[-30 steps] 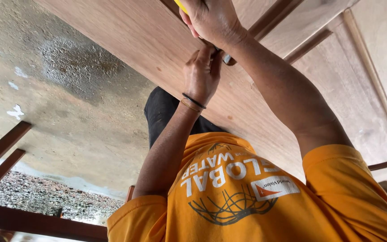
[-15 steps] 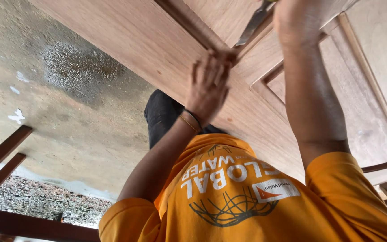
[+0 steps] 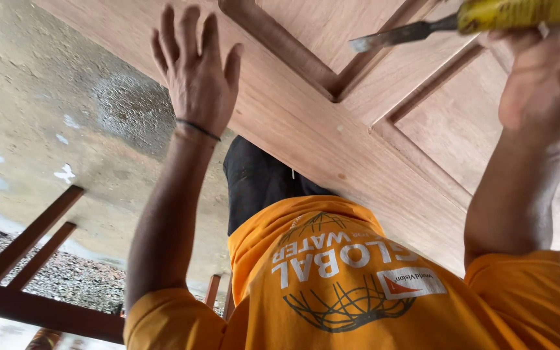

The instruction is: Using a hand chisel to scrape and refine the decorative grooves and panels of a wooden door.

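Pressing my left hand (image 3: 196, 71) flat and wide open, fingers spread, against the near rail of the wooden panelled door (image 3: 306, 139), I keep my right hand (image 3: 539, 78) closed around the yellow handle of a chisel (image 3: 448, 23). The steel blade points left, its tip hanging just above the corner where two raised mouldings meet; whether the edge actually touches the wood I cannot tell. Most of my right hand's fingers are hidden behind the handle and cut off by the top edge of the view, so only the heel of the palm and the wrist show clearly. The handle itself runs out of the frame at the far right. A thin dark band (image 3: 197, 128) circles my left wrist. My orange shirt (image 3: 358, 279) fills the near bottom of the view and covers whatever lies beneath the door there, with dark trousers (image 3: 260, 181) showing just beyond it. On the left lies stained concrete floor (image 3: 46, 97), and near the lower left corner dark wooden bars (image 3: 30, 236) cross over gravel, their ends cut off.
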